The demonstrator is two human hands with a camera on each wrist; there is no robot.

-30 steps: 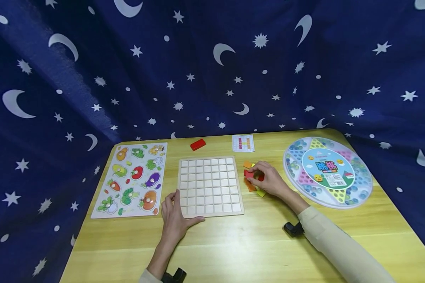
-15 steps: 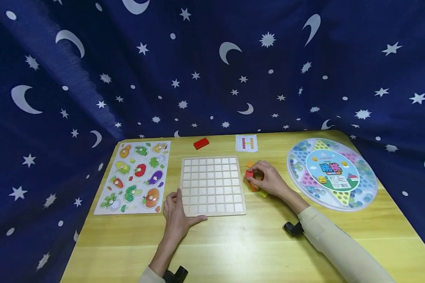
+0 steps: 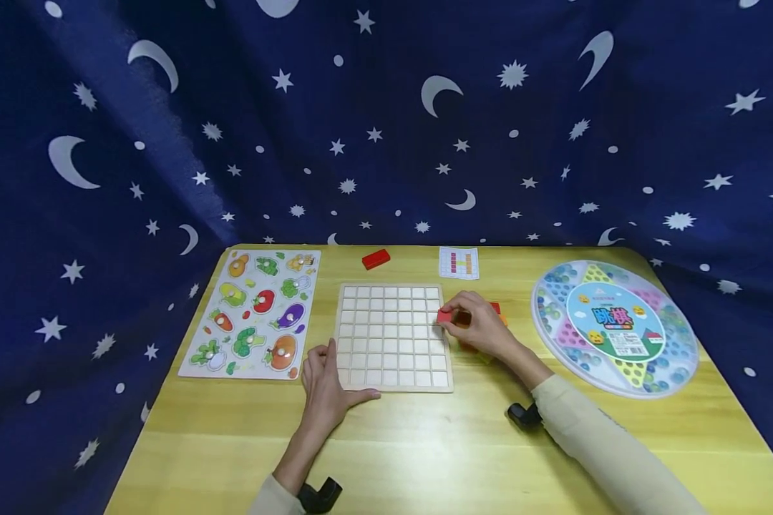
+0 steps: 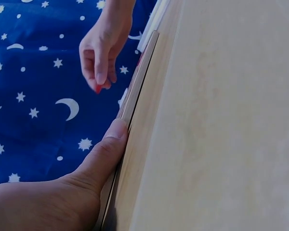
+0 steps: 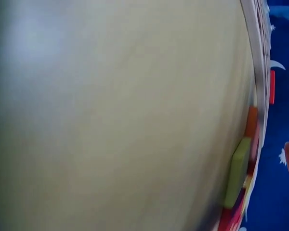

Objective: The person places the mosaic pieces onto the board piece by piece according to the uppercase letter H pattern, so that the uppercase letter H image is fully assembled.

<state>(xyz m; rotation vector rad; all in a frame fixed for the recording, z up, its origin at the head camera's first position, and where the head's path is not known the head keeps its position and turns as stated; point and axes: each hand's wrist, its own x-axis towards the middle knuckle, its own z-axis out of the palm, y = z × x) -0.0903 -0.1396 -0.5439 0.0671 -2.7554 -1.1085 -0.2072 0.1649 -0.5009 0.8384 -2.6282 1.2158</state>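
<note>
A wooden grid board [image 3: 389, 330] lies flat on the table. My left hand [image 3: 326, 398] braces its near-left corner, index finger along the left side and thumb along the front edge. My right hand [image 3: 479, 330] pinches a small red square tile [image 3: 444, 315] between thumb and fingertips, over the board's right edge. In the left wrist view the same red tile [image 4: 98, 88] shows at the right fingertips, raised above the board. Beneath and behind the right hand sits a pile of loose red, orange and yellow tiles [image 3: 497, 308], partly hidden by it.
A red block [image 3: 376, 259] lies behind the board, beside a printed pattern card [image 3: 459, 272]. On the left is a vegetable puzzle board [image 3: 270, 293]; a round Chinese checkers set [image 3: 554, 357] occupies the right. A dark blue star-patterned cloth [image 3: 386, 107] hangs behind the table.
My right hand has lifted the red tile off the pile and carried it left to the board's right edge. My left hand keeps its place at the corner.
</note>
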